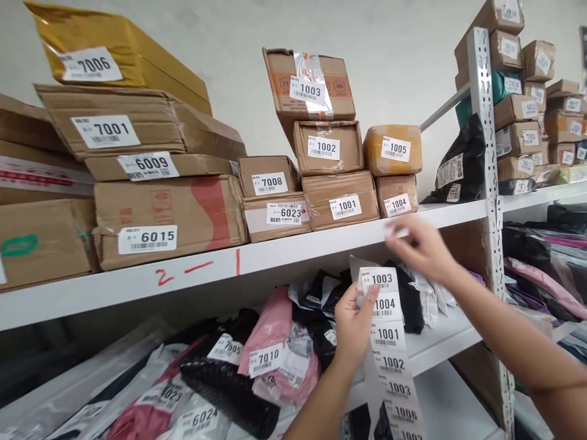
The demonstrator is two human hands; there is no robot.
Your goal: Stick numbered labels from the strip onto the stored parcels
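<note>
My left hand (355,321) is closed on a long strip of white labels (387,335), its thumb pressed on the top label, which reads 1003. The strip hangs down past 1004, 1001, 1002 and other numbers. My right hand (424,247) is raised at the upper shelf's front edge, slightly blurred, its fingers loosely bent and apart with nothing visible in them. Just above it sits a small carton (397,195) labelled 1004, under a yellow-taped box (393,150) labelled 1005. To their left, cartons labelled 1001 (340,201), 1002 (328,148) and 1003 (312,85) are stacked.
The white upper shelf (275,263) bears red marks and more stacked boxes at left. Bagged parcels, including a pink bag (279,318) and a black bag (229,379), lie on the lower shelf. A perforated white post (493,244) stands at right, with more loaded shelving beyond.
</note>
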